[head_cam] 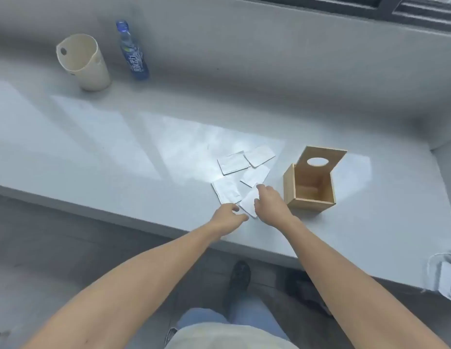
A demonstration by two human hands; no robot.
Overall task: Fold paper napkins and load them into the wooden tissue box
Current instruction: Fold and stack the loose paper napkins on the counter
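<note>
Several white folded paper napkins lie scattered on the grey counter (118, 152), one at the back (233, 162) and one at the front left (227, 192). The nearest napkin (248, 204) sits between my hands. My right hand (268, 204) rests on its right side, fingers touching the paper. My left hand (229, 216) hovers at its left corner with fingers apart. The wooden tissue box (308, 187) stands right of my right hand, open and empty inside, its lid with an oval hole (320, 157) tilted up behind it.
A cream plastic jug (83, 62) and a blue drink bottle (133, 52) stand at the back left of the counter. The counter's front edge runs just below my hands. A white item (443, 275) lies at the right edge. My shoes show on the floor.
</note>
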